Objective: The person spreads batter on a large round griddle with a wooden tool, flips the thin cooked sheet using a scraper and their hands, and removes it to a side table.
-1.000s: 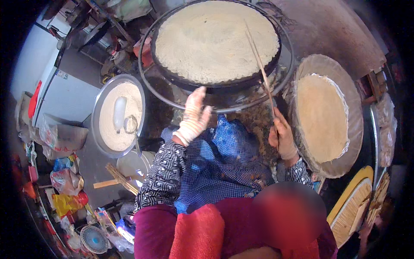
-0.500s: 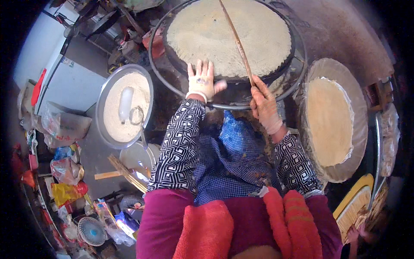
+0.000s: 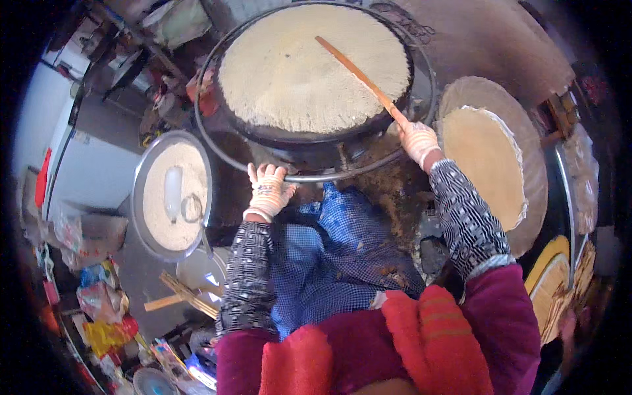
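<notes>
A thin beige layer of batter [image 3: 309, 66] covers a large round dark griddle [image 3: 289, 135], ringed by a metal hoop [image 3: 332, 176]. My right hand [image 3: 419, 141], in a pale glove, is closed round one end of a long flat wooden stick [image 3: 362, 76]. The stick's far end lies over the batter. At the near side of the hoop is my left hand [image 3: 268, 192], also gloved. Its fingertips are at the hoop, slightly bent, and the thumb stands apart; nothing is held in it.
A metal basin [image 3: 139, 197] of pale batter or meal stands at left, with a white cylindrical object [image 3: 173, 192] in it. Below it are a bucket and wooden sticks [image 3: 187, 296]. On the right, a cloth-lined round tray [image 3: 461, 99] holds a stack of thin flat rounds [image 3: 484, 164].
My left hand has drawn back from the griddle's edge to the hoop. My right hand has moved right and outward, swinging the stick to a lower slant. The whole view has shifted.
</notes>
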The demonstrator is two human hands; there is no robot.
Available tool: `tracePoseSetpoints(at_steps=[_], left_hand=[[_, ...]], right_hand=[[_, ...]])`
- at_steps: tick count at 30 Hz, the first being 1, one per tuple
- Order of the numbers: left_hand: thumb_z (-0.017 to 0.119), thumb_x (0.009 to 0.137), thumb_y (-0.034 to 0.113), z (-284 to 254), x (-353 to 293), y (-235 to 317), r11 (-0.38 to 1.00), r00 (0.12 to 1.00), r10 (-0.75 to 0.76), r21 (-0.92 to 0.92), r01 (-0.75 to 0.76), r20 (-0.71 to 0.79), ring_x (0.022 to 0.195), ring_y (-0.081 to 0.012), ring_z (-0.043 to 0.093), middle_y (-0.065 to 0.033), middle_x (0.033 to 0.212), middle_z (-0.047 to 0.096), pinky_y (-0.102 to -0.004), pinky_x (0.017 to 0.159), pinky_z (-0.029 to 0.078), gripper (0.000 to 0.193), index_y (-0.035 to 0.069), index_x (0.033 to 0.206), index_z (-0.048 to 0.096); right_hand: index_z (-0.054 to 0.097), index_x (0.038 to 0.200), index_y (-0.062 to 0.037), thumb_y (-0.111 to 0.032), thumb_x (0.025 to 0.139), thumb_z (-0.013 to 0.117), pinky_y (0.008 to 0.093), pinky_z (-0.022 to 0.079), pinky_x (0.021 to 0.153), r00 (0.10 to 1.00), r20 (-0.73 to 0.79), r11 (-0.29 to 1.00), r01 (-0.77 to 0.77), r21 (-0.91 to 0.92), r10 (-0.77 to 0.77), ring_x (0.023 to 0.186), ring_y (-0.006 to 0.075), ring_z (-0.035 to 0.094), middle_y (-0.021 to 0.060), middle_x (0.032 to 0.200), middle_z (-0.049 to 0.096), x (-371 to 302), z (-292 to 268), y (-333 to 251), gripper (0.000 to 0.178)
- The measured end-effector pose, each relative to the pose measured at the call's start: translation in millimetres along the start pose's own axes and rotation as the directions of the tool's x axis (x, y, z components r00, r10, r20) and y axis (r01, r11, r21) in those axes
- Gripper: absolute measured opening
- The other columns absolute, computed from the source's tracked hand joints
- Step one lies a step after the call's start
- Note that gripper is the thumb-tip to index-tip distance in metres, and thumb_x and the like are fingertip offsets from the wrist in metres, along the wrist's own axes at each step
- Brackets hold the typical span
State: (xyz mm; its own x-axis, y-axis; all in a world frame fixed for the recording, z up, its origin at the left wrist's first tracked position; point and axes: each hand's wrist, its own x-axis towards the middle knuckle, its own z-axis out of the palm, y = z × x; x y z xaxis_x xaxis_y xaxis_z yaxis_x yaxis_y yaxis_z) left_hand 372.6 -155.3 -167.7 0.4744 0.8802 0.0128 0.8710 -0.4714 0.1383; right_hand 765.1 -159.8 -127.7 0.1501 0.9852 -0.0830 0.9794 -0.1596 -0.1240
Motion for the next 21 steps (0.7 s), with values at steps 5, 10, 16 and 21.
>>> tracePoseSetpoints(at_steps=[5,10,16,21], left_hand=[[0.068,0.075,0.039,22.9,24.0,63.0,0.997,0.996,0.076,-0.014,-0.076,-0.035,0.111,-0.0352,0.052,-0.0095,0.102,0.062,-0.0569,0.109,0.019,0.037,0.014,0.102,0.065],[0.071,0.074,0.044,28.9,29.0,107.6,0.995,0.999,0.014,-0.095,-0.010,0.043,0.116,-0.0376,0.048,-0.0122,0.108,0.059,-0.0556,0.109,0.020,0.045,0.012,0.104,0.062],[0.072,0.073,0.044,22.0,28.8,124.5,0.995,0.998,0.001,-0.097,0.006,0.070,0.116,-0.0366,0.047,-0.0136,0.110,0.058,-0.0558,0.108,0.021,0.049,0.010,0.107,0.061],[0.072,0.074,0.043,20.1,27.7,121.5,0.989,0.996,0.021,-0.145,-0.007,0.092,0.118,-0.0377,0.045,-0.0149,0.113,0.056,-0.0561,0.108,0.020,0.053,0.010,0.112,0.059]], right_hand=[[0.052,0.134,-0.0210,-0.021,0.096,0.052,0.0358,0.049,0.067,0.956,-0.037,0.763,-0.210,0.611,0.292,0.071,0.0232,0.061,0.0076,0.084,0.066,61.6,64.1,50.3,0.038],[0.060,0.124,-0.0127,-0.021,0.095,0.057,0.0303,0.048,0.073,0.985,-0.083,0.351,0.025,0.936,0.150,0.085,0.0230,0.060,0.0105,0.092,0.064,23.2,128.1,36.9,0.031],[0.050,0.136,-0.0192,-0.018,0.095,0.052,0.0382,0.051,0.077,0.998,-0.048,0.710,-0.001,0.704,0.049,0.091,0.0365,0.065,0.0228,0.099,0.065,-73.9,66.6,-53.4,0.041],[0.050,0.136,-0.0191,-0.018,0.094,0.053,0.0419,0.051,0.074,0.997,-0.039,0.584,0.072,0.809,-0.069,0.087,0.0380,0.065,0.0260,0.096,0.064,-89.9,55.5,-91.4,0.042]])
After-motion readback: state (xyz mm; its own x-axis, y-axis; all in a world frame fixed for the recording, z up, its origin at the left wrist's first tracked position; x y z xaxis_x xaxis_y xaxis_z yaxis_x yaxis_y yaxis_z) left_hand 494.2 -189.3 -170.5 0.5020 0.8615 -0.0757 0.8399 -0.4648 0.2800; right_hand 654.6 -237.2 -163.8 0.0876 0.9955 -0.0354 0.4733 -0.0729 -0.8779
